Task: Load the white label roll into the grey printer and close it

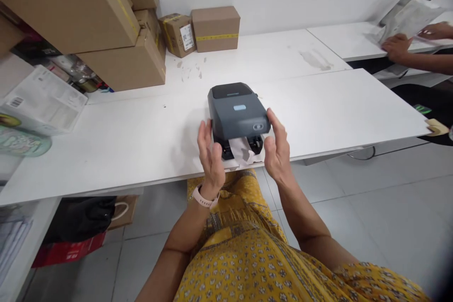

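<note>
A dark grey label printer (235, 108) sits near the front edge of the white table, its lid raised a little at the front. Below the lid, a strip of white paper (241, 151) hangs out over the black inside of the printer. My left hand (211, 163) is at the printer's left side, fingers stretched upward and thumb apart. On the other side, my right hand (279, 153) has its fingers extended, the index fingertip by the lid's front right corner. Whether the fingertips press on the lid I cannot tell.
Cardboard boxes (122, 63) are stacked at the back left, with two smaller ones, including a taped box (216, 28), by the wall. A white carton (42, 99) and a greenish bottle (24, 141) lie at left. Another person's hands (398, 48) handle a plastic package (406, 19) at far right.
</note>
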`<state>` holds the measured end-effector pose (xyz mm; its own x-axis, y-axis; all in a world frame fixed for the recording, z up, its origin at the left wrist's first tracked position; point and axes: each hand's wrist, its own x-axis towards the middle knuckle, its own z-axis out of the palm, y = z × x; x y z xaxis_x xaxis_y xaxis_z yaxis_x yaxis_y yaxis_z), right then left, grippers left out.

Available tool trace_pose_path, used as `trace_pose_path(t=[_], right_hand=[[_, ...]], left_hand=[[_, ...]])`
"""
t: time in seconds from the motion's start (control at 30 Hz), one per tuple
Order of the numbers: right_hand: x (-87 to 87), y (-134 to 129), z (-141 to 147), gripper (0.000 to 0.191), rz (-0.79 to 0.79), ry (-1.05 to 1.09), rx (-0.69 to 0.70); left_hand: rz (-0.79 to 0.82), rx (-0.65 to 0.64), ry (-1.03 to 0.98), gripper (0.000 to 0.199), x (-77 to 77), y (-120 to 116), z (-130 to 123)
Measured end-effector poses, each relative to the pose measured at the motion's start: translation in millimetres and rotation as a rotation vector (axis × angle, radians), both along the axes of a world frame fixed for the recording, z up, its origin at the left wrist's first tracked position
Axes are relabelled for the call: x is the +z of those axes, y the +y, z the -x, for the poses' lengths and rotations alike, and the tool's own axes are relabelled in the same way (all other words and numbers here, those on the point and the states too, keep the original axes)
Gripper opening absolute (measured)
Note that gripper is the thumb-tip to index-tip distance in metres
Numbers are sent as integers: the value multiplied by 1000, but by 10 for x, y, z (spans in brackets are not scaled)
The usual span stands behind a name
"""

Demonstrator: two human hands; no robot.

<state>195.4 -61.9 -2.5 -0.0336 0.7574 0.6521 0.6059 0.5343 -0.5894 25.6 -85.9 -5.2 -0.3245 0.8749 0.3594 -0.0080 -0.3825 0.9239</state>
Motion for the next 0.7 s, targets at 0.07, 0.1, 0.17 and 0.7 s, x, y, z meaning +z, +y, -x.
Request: trace_pose_path(t=[0.07,0.1,0.17,0.7], right_hand=[[188,245,55,58,-53,-17,-1],[280,399,90,59,-82,-28,-1],[448,742,166,62,-135,-43,3],[863,2459,275,72,-188,-202,4]], left_hand=[[-69,46,-17,64,75,240,85],[-82,73,-22,63,82,364,130],[-25,98,-17,60,26,584,210],[429,-11,249,82,-219,1002,263]])
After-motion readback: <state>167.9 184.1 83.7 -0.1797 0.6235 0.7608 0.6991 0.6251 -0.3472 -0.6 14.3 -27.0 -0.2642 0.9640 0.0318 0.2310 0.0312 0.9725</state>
